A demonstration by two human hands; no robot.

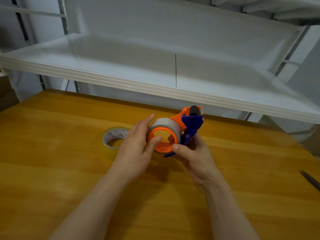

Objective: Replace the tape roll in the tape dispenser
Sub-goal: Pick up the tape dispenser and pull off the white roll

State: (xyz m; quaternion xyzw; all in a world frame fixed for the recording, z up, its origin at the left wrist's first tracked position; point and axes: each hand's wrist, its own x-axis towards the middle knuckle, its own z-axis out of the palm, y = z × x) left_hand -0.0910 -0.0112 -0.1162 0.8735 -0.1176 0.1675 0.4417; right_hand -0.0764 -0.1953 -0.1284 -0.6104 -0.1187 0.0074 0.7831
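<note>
An orange and blue tape dispenser (189,125) is held above the wooden table (69,170), with a clear tape roll (166,125) sitting on its orange hub. My right hand (194,156) grips the dispenser's blue handle from below, thumb on the hub's rim. My left hand (138,144) lies against the roll's left side, fingers fairly straight and thumb touching the orange rim. A second, thin tape roll (113,137) with a printed core lies flat on the table, left of my left hand.
A white shelf (155,87) juts out over the table's far edge. A dark pointed tool (310,179), perhaps scissors, pokes in at the right edge of the table. Cardboard shows at the far left.
</note>
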